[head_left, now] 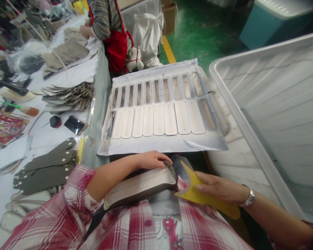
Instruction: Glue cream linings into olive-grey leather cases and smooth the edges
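Note:
My left hand [152, 160] has its fingers bent over the end of a stack of long pale pieces with dark edges [143, 185], which lies against my lap under my forearm. In my right hand [221, 187] is a flat yellow piece with a curved notch [198, 194], pinched between thumb and fingers; its material I cannot make out. Just beyond both hands lies a white slotted board [159, 147]. Several pale oblong pieces [159, 119], each with a line down its middle, fill much of the board's nearer row. Dark or see-through slots show in the farther row.
A large translucent bin [250, 128] stands at the right. On the white table at the left are grey strips [49, 166], fanned pieces [67, 97] and a phone [75, 125]. A co-worker in a red apron [117, 45] stands beyond, near a white sack [147, 34].

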Tool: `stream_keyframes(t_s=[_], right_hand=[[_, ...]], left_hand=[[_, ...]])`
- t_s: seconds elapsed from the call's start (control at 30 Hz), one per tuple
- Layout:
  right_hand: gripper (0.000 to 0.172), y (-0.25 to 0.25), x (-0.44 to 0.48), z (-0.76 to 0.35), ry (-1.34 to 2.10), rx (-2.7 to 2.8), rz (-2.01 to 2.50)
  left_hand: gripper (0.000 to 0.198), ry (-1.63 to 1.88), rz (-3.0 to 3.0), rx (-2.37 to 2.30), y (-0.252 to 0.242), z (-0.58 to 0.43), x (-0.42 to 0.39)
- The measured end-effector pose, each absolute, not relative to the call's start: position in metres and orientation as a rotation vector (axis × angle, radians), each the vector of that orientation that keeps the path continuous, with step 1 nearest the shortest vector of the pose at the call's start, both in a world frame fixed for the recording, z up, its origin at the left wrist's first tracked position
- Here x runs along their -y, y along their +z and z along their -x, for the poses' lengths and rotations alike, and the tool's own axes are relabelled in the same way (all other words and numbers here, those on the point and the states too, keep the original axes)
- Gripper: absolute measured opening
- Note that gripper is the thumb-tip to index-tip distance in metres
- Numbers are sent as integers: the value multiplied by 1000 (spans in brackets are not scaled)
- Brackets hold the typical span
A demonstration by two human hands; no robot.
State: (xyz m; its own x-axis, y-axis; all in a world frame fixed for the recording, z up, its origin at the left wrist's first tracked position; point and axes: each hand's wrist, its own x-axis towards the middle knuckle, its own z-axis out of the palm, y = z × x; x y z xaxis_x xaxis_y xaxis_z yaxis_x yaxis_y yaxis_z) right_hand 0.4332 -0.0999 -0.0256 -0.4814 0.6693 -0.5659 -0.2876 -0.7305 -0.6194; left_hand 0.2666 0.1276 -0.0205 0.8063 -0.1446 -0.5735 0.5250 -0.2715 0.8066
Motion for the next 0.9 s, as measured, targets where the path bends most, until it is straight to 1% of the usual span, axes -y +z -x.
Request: stream_keyframes(t_s=[0.13, 0.3, 0.4, 0.47, 0.53, 0.6, 0.73, 0.9], right_hand=[[38, -11, 70, -452, 2245, 936, 1298], [22, 0, 32, -461, 2132, 1343, 1507], [13, 1, 20, -459, 2012, 1536, 1605], [12, 2, 16, -458, 1948, 1661, 1663], [13, 3, 14, -457, 1895, 1760, 1708], [13, 4, 14, -455, 1819, 1880, 1740], [15, 0, 16, -451, 1521, 2145, 1820], [21, -8, 19, -444, 1408, 2299, 1818]], left_hand=[[45, -645, -1734, -336, -20, -265, -124], [43, -511, -1363, -394, -22, -254, -124], [55, -567, -1420, -445, -25, -256, -125], [62, -630, -1521, -438, -28, -260, -126], [62, -644, -1588, -390, -31, -264, -127], [61, -640, -1612, -338, -33, -266, -129], [59, -634, -1630, -304, -35, -266, -130], [49, -568, -1626, -219, -37, -265, -126]])
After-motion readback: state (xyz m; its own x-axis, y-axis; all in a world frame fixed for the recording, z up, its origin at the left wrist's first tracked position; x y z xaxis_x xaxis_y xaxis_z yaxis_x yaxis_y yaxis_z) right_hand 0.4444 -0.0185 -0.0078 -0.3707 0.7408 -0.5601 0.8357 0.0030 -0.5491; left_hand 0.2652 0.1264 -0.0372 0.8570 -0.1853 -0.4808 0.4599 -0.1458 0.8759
